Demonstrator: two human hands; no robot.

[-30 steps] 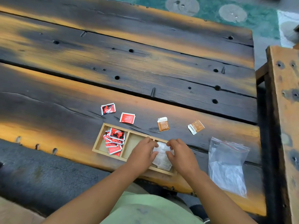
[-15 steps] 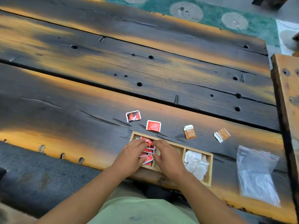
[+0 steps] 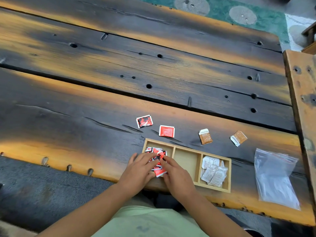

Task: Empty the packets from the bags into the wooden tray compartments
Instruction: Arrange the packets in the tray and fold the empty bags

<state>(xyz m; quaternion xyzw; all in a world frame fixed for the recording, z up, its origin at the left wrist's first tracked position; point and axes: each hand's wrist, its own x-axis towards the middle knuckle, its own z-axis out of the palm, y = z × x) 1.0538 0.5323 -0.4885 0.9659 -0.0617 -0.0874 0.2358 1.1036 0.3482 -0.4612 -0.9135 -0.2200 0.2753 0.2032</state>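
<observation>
A wooden tray (image 3: 187, 148) with three compartments lies near the table's front edge. Its left compartment holds a pile of red packets (image 3: 158, 153). My left hand (image 3: 138, 171) and my right hand (image 3: 176, 175) lie on that pile and press it between their fingertips. The middle compartment is bare, and the right one holds several white packets (image 3: 212, 171). An empty clear zip bag (image 3: 275, 177) lies flat to the right of the tray.
Behind the tray, loose on the dark plank table (image 3: 102, 93), lie two red packets (image 3: 144, 121) (image 3: 166, 131) and two brown packets (image 3: 205, 136) (image 3: 238, 138). A wooden bench (image 3: 304, 93) borders the right side.
Both hands have moved from the white packets in the right compartment to the red pile in the left one. The view has shifted, so the tray sits further right.
</observation>
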